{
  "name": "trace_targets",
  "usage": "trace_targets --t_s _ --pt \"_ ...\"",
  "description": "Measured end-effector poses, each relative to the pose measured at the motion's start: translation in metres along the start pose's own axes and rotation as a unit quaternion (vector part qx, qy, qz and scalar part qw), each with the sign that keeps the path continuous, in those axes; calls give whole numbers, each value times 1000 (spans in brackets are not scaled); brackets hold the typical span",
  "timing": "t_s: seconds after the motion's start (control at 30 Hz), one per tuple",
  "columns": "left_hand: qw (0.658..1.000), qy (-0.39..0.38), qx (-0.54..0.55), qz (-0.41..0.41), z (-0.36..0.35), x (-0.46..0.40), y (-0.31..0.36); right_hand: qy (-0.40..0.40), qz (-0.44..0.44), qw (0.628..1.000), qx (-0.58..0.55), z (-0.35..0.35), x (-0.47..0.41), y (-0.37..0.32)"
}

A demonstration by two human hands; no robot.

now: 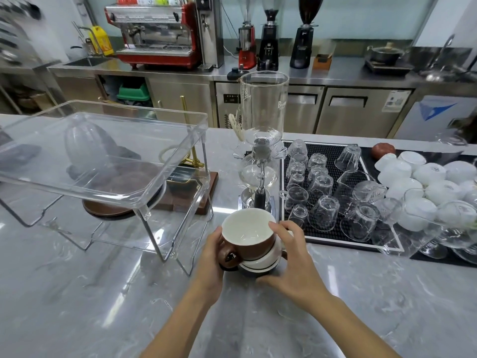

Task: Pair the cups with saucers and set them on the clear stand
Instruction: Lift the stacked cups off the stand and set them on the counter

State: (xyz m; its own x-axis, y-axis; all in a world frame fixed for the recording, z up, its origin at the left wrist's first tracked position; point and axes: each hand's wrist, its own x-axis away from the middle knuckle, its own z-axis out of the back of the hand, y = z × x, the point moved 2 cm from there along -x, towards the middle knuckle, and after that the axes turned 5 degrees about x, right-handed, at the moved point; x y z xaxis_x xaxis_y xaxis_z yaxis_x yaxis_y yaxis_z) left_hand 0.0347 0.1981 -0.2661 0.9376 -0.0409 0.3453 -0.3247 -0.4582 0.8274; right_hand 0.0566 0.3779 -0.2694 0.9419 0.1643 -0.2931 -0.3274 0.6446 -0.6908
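**Stacked cups in both hands, stand not yet loaded**

A brown cup with a white interior sits at the top of a short stack on the marble surface, nested over what looks like a second cup and a saucer beneath; the exact count is hard to tell. The left hand wraps its fingers around the handle side of the brown cup, while the right hand has its fingers curled over the rim and down the far side of the stack. The clear stand rises to the left, its top tray bare, with brown saucers lying underneath it.

The risks here are judgement. Nested cups can stick, so lifting the top one may drag the lower piece up and let it drop onto the stone. The glass siphon brewer stands just behind the stack, and upturned glasses crowd the black mat to the right; a wide swing could knock either. The stand's raised lip could also catch a saucer edge.
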Motion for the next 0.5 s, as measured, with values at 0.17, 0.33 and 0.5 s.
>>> trace_targets --t_s 0.17,0.33,0.5 --pt "1000 -11 8 3 1 -2 -2 5 3 1000 9 -3 1 2" --pt "1000 -17 9 14 2 1 -4 12 10 1000 20 -6 3 7" --pt "999 -34 -9 24 3 2 -3 17 17 999 28 -8 5 8"
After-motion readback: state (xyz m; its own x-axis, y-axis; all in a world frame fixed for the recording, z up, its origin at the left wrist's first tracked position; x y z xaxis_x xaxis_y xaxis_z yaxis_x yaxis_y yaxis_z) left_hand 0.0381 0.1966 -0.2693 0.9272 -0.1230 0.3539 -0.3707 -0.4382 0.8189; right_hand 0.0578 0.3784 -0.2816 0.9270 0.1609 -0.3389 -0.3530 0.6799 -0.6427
